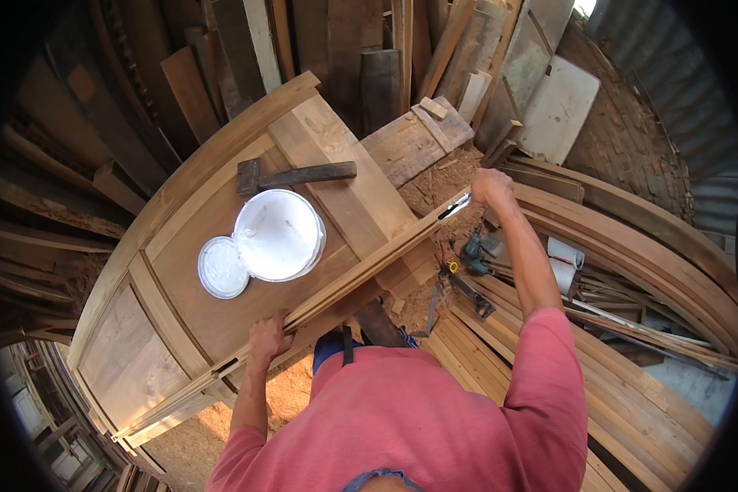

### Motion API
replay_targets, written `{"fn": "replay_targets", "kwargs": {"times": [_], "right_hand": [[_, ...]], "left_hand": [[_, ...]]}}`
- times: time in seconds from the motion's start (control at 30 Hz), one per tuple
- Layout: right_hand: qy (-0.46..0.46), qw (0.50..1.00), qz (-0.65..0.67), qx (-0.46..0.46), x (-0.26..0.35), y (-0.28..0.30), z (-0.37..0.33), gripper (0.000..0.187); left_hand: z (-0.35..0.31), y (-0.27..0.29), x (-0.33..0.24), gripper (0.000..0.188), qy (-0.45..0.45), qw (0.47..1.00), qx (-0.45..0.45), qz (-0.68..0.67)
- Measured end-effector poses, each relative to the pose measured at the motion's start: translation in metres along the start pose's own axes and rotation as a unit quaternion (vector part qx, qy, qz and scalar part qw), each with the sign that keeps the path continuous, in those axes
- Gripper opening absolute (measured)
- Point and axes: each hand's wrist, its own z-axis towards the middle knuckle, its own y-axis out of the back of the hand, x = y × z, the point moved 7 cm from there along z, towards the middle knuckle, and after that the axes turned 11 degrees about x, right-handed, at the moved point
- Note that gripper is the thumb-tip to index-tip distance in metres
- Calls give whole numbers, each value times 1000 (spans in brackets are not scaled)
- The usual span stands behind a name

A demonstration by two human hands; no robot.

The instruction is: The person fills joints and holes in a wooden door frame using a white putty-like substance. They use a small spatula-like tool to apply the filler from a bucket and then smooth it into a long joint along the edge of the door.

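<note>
A framed wooden panel door (131,316) lies across in front of me, with a long narrow wooden rail (369,264) along its near edge. My left hand (269,338) is closed on that rail near its left part. At the rail's far right end, my right hand (492,189) is closed around a small applicator (456,207), dark and smeared with white; its exact kind is unclear. On the panel stands an open white bucket (280,234) of white paste. Its paste-smeared lid (223,267) lies beside it, and behind it rests a dark wooden-handled hammer (295,175).
Boards (381,82) lean upright along the back. A rough plank bench (414,148) stands beyond the door. To my right lie a green power drill (472,250), a handsaw (472,297), stacked planks (582,369) and curved timbers (631,246). Sawdust (287,384) covers the ground.
</note>
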Motion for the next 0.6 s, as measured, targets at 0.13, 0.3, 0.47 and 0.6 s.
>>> {"fn": "replay_targets", "kwargs": {"times": [0.13, 0.3, 0.47, 0.6], "right_hand": [[32, 999, 2, -43, -5, 19, -10, 28], [73, 994, -76, 22, 33, -5, -27, 32], [37, 994, 28, -100, -9, 7, -7, 25], [138, 987, -11, -86, 20, -14, -10, 24]], "left_hand": [[0, 0, -1, 57, 1, 1000, 8, 1], [0, -6, 3, 56, 5, 1000, 14, 0], [-2, 5, -5, 56, 2, 1000, 15, 9], [1, 0, -3, 57, -5, 1000, 6, 10]]}}
